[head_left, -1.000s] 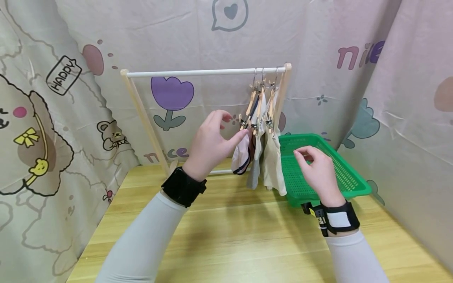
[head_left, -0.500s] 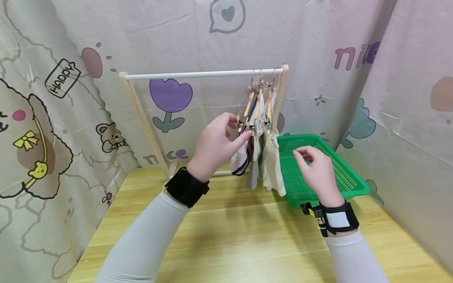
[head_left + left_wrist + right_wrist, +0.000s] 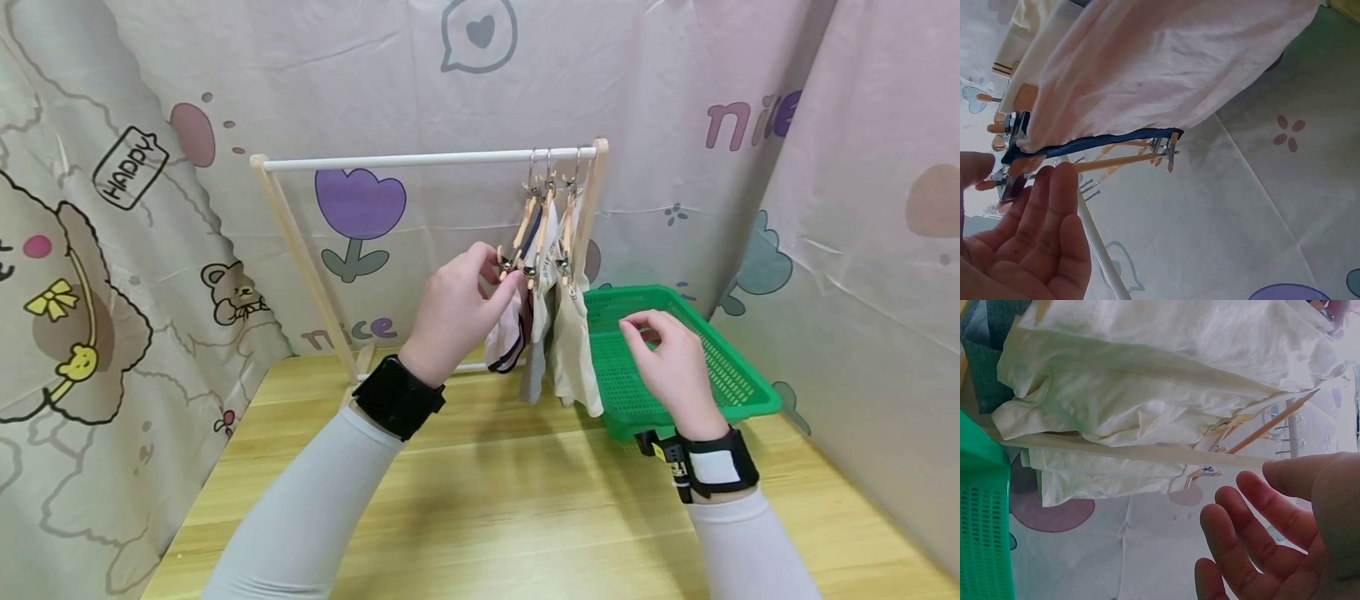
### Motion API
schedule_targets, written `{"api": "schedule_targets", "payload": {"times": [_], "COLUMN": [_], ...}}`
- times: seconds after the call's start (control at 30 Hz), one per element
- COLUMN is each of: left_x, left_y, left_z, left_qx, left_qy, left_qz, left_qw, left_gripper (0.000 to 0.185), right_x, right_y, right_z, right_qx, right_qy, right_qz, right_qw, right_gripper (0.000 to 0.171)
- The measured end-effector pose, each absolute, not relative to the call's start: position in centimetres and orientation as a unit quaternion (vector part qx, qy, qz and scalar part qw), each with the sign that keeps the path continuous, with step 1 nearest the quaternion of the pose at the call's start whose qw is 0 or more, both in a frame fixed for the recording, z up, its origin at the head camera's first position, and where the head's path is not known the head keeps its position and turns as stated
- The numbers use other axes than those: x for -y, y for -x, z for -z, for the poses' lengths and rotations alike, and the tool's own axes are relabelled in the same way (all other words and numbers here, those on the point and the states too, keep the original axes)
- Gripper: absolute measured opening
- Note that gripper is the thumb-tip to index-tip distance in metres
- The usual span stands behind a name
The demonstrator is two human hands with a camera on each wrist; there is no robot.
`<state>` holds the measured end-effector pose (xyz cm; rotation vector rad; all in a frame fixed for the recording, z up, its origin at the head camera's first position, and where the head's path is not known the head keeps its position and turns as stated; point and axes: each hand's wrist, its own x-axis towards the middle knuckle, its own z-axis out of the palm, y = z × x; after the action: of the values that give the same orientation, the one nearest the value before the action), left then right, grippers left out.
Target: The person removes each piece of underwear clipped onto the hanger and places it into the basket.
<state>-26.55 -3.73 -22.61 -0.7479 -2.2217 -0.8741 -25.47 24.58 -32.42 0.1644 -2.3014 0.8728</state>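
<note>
Cartoon-print sheets hang behind and beside the wooden desk, w/ a small clothes rack standing along its far edge and a green basket at the far right corner. My left hand is up at the leftmost hanger, thumb and fingertips pinching its near clip, where the white navy-trimmed garment hangs. So I judge I'm at the unclipping step; next needs a firm squeeze on the clip while something catches the cloth. My right hand hovers over the basket's near-left part, fingers loosely curled, holding nothing (not touching the clothes). The hanger tilts, long axis running from the rail's right end down toward me; the garment hangs vertically.
</note>
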Motion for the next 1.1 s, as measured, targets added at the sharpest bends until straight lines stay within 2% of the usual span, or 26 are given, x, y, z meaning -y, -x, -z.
{"api": "schedule_targets", "payload": {"times": [0.33, 0.67, 1.1], "left_x": [3.64, 3.61, 3.5], "left_y": [26.6, 26.68, 26.57], "left_z": [22.93, 23.05, 22.75], "left_qx": [0.843, 0.847, 0.858], "left_qy": [0.261, 0.243, 0.232], "left_qz": [0.317, 0.285, 0.257], "left_qw": [0.347, 0.378, 0.38], "left_gripper": [0.012, 0.014, 0.015], "right_x": [-24.75, -24.77, -24.79], "right_y": [25.4, 25.45, 25.44], "right_z": [32.33, 32.45, 32.45], "right_qx": [0.878, 0.878, 0.878], "right_qy": [-0.065, -0.066, -0.066], "right_qz": [-0.335, -0.331, -0.33], "right_qw": [0.336, 0.341, 0.341], "right_gripper": [0.028, 0.026, 0.027]}}
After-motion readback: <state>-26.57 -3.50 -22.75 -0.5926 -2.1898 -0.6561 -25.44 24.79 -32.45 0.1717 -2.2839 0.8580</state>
